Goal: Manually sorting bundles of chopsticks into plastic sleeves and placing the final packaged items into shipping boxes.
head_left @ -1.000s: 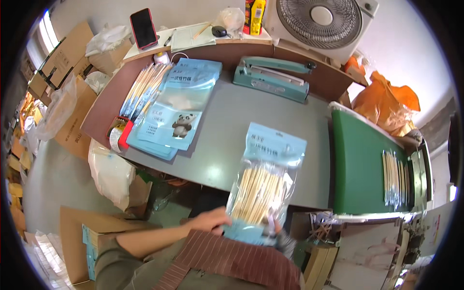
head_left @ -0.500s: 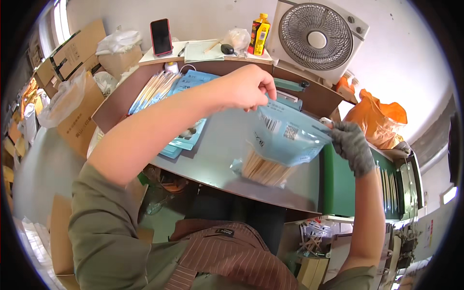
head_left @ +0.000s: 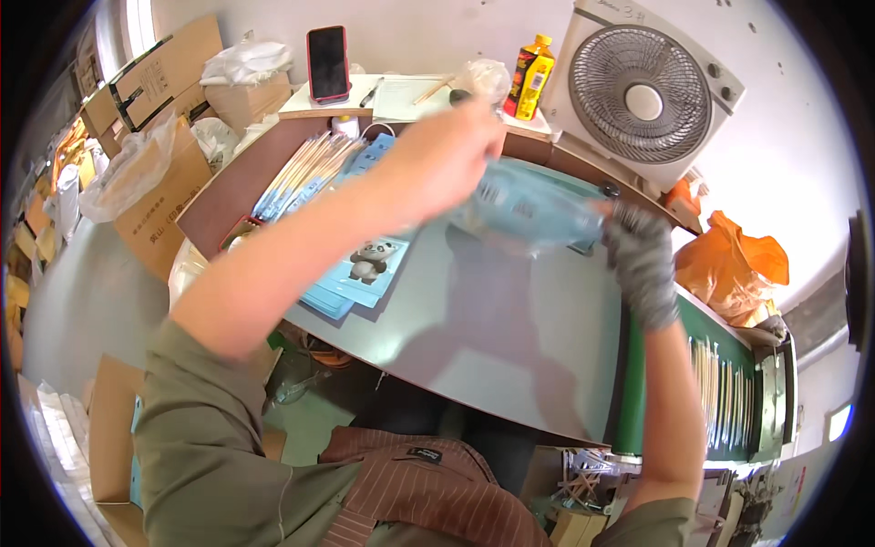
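Note:
A blue plastic bag [head_left: 527, 208], smeared by motion, is stretched between my two hands above the grey tabletop. My bare left hand [head_left: 448, 157] has its fingers closed on the bag's left upper corner. At the right end, my right hand [head_left: 641, 260], in a grey glove, grips the other corner. Blur hides the wooden sticks seen in the bag earlier. Just behind it, a long green bar of a device [head_left: 576, 180] is partly covered. Flat blue bags with a panda picture [head_left: 369, 266] lie in a stack left of the bag, under my left forearm.
Thin sticks in wrappers [head_left: 305, 175] lie at the table's left. A green conveyor belt [head_left: 663, 365] on the right carries more. The back shelf holds a phone [head_left: 328, 66] and a yellow bottle [head_left: 529, 78]. A fan [head_left: 644, 102] and orange sack [head_left: 734, 269] stand beyond; cardboard boxes [head_left: 169, 77] are left.
Both hands have moved the bag back and up, toward the device at the table's rear. The bag's bottom has left the near tabletop. The whole view has shifted slightly.

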A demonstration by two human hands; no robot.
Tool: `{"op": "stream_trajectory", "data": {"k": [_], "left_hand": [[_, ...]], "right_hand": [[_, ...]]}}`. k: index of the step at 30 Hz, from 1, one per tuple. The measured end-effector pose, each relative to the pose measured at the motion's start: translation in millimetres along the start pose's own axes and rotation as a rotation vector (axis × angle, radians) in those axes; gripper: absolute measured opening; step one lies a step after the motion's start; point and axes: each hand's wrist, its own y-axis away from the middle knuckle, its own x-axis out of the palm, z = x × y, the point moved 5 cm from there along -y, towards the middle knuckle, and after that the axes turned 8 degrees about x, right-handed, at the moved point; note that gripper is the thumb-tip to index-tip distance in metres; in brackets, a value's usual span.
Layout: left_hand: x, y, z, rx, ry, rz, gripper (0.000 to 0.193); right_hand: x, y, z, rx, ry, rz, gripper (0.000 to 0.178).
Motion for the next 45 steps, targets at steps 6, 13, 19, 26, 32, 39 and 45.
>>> {"op": "stream_trajectory", "data": {"k": [6, 13, 19, 26, 32, 39, 45], "left_hand": [[68.7, 150.8, -13.4, -0.336, 0.251, 0.293, 0.014], [72.8, 150.7, -18.5, -0.342, 0.265, 0.587, 0.014], [148.9, 111.2, -45.4, 0.104, 0.150, 0.422, 0.031], [203.4, 148.1, -45.4, 0.161, -0.063, 0.591, 0.049], [193.7, 134.7, -37.4, 0.159, -0.078, 0.686, 0.049], [177.3, 137.0, -40.3, 0.225, -0.118, 0.684, 0.049], [193.0, 115.6, -44.3, 0.023, 0.003, 0.732, 0.045]], "right_hand": [[98.0, 77.0, -115.1, 0.295, -0.053, 0.132, 0.025], [113.0, 114.4, -133.9, 0.282, -0.053, 0.006, 0.027], [133.9, 157.3, -132.0, 0.115, 0.552, 0.396, 0.024], [-27.3, 127.6, -110.0, 0.078, 0.972, -0.180, 0.050], [-155.4, 132.2, -206.6, 0.488, 1.167, -0.200, 0.083], [-269.7, 153.5, -247.3, 0.725, 1.082, -0.317, 0.082], [-333.2, 180.6, -285.8, 0.496, 0.625, -0.512, 0.061]]}}
